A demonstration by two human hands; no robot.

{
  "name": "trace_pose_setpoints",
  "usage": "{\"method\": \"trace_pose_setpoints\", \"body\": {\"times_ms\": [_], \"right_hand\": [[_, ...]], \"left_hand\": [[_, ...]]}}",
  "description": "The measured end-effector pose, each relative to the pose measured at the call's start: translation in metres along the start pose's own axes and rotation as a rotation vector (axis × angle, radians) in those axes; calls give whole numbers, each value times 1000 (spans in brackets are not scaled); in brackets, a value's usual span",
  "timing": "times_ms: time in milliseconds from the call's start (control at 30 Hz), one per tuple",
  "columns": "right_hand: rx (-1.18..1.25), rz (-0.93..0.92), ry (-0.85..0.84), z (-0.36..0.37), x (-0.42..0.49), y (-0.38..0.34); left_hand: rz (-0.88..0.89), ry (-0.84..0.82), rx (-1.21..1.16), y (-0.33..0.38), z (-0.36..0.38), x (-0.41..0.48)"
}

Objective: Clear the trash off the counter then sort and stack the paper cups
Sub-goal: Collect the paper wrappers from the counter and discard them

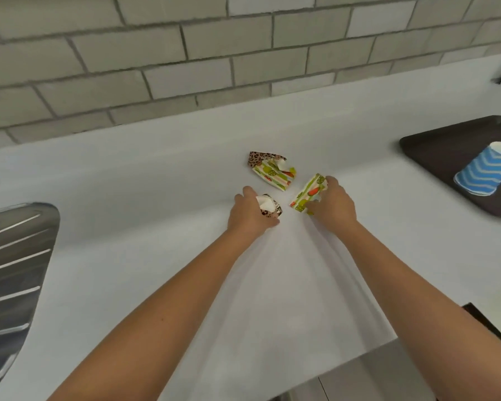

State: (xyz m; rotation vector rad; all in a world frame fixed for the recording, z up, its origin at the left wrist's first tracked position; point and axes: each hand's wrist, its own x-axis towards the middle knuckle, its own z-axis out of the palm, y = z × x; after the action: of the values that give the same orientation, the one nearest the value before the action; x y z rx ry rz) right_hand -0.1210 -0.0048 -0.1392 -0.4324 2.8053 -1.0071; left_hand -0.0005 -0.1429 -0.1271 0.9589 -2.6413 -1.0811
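Trash: crushed paper cups, mid-counter [156, 183]. Left hand [250, 211] is curled round a leopard wad [269, 205]. Right hand [331, 202] grips a flattened veg-print cup [308, 195], fingers curled over its edge. Loose pair [272, 172] at 12 o'clock of the hands, pieces touching. Likely light, soft, springy at the creases; best fisted whole, not pinched by a corner. Tray [446, 151] at 3 o'clock holds a blue cup [480, 172] on its side: uncrushed, grip the wall gently. Drainboard [12, 256] at 9 o'clock.
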Motion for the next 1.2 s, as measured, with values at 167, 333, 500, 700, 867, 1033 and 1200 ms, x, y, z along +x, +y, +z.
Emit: {"method": "trace_pose_setpoints", "body": {"times_ms": [167, 333, 500, 700, 867, 1033, 1200], "right_hand": [[345, -7, 10, 3, -81, -9], [677, 12, -94, 19, -191, -40], [888, -10, -260, 38, -305, -70], [931, -87, -413, 76, -407, -45], [802, 71, -461, 127, -444, 10], [475, 242, -479, 199, -447, 60], [135, 200, -474, 255, -443, 93]], "left_hand": [[119, -47, -213, -40, -18, -62], [99, -3, -499, -92, -46, -154], [114, 87, -597, -146, -77, -254], [245, 125, -498, -217, -70, -362], [133, 52, -370, -281, -18, -400], [-219, -152, -233, -332, 37, -389], [-316, -269, -109, -361, 77, -365]]}}
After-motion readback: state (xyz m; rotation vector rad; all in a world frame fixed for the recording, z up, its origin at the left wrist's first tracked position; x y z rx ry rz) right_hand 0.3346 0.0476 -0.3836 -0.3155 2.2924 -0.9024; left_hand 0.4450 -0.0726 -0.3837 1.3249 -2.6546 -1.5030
